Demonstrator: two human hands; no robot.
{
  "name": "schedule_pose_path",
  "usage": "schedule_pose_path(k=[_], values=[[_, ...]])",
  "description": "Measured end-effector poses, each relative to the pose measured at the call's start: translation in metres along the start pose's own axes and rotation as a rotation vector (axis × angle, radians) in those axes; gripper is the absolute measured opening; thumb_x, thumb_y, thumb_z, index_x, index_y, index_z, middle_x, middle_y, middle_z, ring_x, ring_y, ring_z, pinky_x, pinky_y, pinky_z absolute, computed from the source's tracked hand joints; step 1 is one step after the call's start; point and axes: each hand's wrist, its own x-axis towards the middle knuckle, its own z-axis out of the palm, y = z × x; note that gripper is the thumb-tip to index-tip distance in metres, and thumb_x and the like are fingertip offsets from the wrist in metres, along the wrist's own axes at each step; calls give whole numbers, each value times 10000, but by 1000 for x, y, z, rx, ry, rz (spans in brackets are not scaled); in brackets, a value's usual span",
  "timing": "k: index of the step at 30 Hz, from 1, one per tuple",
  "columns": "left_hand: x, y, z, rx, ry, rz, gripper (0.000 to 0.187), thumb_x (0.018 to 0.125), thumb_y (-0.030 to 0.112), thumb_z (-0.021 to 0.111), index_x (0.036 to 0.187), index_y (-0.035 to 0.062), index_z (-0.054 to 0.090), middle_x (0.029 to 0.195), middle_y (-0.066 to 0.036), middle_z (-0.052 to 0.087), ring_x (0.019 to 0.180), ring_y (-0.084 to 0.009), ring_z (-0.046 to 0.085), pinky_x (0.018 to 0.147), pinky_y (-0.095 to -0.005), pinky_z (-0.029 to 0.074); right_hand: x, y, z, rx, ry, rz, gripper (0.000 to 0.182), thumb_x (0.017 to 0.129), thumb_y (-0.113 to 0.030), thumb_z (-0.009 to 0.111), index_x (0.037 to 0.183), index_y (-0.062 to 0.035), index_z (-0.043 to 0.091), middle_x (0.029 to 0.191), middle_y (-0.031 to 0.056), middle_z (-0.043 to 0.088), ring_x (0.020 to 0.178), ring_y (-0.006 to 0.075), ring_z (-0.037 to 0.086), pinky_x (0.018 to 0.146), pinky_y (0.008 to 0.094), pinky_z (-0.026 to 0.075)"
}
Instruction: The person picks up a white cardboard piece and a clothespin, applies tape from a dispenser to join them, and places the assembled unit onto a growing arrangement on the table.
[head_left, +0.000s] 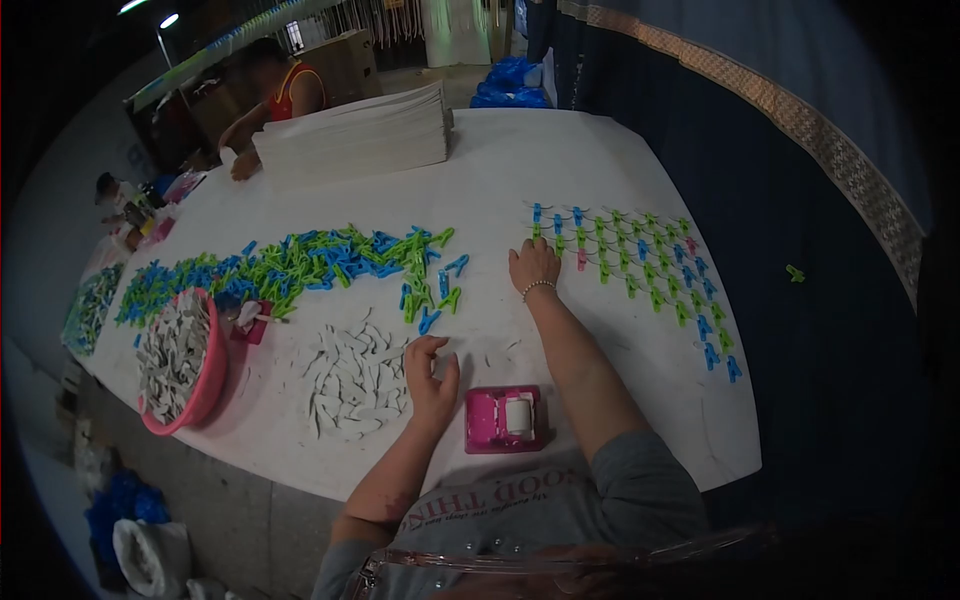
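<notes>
My right hand (535,267), with a beaded bracelet at the wrist, is at the left end of slanting rows of clothespins. Its fingers are bent down around the lower end of a green clothespin (537,231), hiding part of it. Blue clothespins (577,214) and green ones lie in these rows, with thin curved pieces at their tops. My left hand (431,388) hovers by a pile of thin whitish strips (355,385), its thumb and curled fingers apart and nothing visible between them. Right of it sits a pink dispenser (484,418) with a white roll (519,415).
A heap of blue and green clothespins (310,260) spreads across the white table (590,430). A pink basin (213,375) of strips stands at the left edge. Behind, a person (300,92) sits by a stack of pale sheets (355,137). A dark curtain (800,400) hangs at right.
</notes>
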Motion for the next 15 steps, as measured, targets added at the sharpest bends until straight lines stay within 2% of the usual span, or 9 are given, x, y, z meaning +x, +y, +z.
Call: schedule_pose_path(k=[4,6,8,9,11,12,14,15], values=[[6,-4,-7,34,58,-10,285,770,16,624,1046,37,558,1025,-123,536,877,-243,506,762,-325,424,-1,1,-2,4,-10,-16,357,888,-371,572,1012,-41,632,1072,158,565,1003,303,571,843,426,474],[14,-4,-20,-21,132,-54,267,821,8,594,1079,35,533,1014,-62,500,854,-141,469,759,-268,401,-4,4,-1,9,26,-43,321,862,-334,618,1012,-52,639,1061,150,577,1008,297,581,849,406,484],[17,-29,-33,-94,239,-186,233,876,29,569,1105,26,526,963,-32,492,803,-90,454,704,-232,398,-7,7,-4,24,-31,-53,335,855,-326,627,1024,-37,632,1065,158,573,1008,305,576,849,407,486],[21,-31,-42,-63,263,-206,233,876,29,569,1105,26,526,963,-32,492,803,-90,454,704,-232,398,-10,12,-1,27,-46,-84,342,855,-315,629,1044,-30,623,1078,168,565,1017,308,569,860,406,482],[37,-33,-58,-279,373,-240,203,906,56,560,1107,32,543,901,-12,525,752,-70,467,651,-209,400,-12,23,0,37,-69,-134,351,854,-303,630,1065,-23,614,1090,178,557,1027,312,561,871,405,478],[42,-30,-66,-263,389,-249,203,906,56,560,1107,32,543,901,-12,525,752,-70,467,651,-209,400,-16,30,1,76,-60,-184,352,854,-268,633,1099,-17,601,1136,194,540,1058,325,545,899,410,466],[50,-26,-82,-88,147,-359,169,874,53,575,1042,41,587,793,-19,561,679,-104,501,638,-236,420,-27,43,4,118,-61,-241,360,855,-234,636,1133,-11,587,1181,211,523,1089,337,529,927,414,454],[52,-31,-87,31,36,-342,151,858,77,589,1004,46,611,795,-60,604,678,-155,568,645,-283,460,-34,48,5,199,-50,-294,364,856,-199,633,1156,-3,574,1238,224,492,1139,351,501,958,414,435]])
